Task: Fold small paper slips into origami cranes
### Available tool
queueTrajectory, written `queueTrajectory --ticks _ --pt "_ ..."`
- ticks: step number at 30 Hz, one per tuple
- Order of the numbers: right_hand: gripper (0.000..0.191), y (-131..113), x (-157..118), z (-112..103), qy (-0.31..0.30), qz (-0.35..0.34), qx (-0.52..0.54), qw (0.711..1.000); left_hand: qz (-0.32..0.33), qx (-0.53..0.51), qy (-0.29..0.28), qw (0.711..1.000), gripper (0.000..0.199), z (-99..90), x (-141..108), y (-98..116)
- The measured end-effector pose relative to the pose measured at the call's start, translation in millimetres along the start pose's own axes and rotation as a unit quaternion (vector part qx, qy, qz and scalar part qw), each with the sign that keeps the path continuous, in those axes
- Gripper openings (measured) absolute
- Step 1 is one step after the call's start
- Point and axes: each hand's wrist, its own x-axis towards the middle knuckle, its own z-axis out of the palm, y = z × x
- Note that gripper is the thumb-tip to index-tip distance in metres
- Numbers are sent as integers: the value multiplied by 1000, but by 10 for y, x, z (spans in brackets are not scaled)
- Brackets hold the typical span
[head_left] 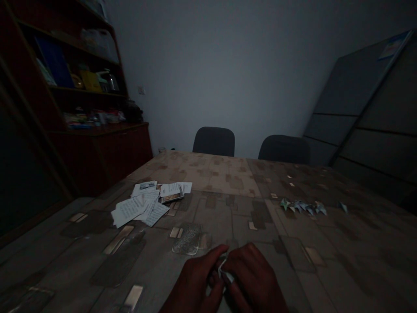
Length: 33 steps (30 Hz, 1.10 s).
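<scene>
Near the front edge of the patterned table (224, 174), my left hand (200, 278) and my right hand (252, 276) are close together. Between their fingertips is a small folded piece of paper (222, 267), pale in colour and partly hidden by the fingers. Both hands have their fingers pinched round it. Farther off on the right, several small folded paper shapes (301, 207) lie in a row, with one more (343, 207) apart from them. On the left lies a loose pile of printed paper sheets (132, 209).
Two dark chairs (214, 140) (284, 148) stand behind the table's far edge. A wooden cabinet (122, 145) with filled shelves is at the left. Grey panels (345, 95) lean or stand at the right by the wall.
</scene>
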Motion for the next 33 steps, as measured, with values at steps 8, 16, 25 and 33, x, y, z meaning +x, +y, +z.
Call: queueTrajectory --ticks 8,16,25,33 --pt "16 -12 -3 18 -6 28 22 999 -58 -68 -33 995 32 -108 130 216" --pt "13 -19 -11 4 12 37 19 999 -88 -155 -49 983 21 -73 174 208" --pt "11 -55 53 -81 48 57 68 995 -146 -233 -48 960 13 -105 239 267" --pt "28 19 -7 -30 17 302 277 912 -189 -348 -40 917 32 -34 255 152"
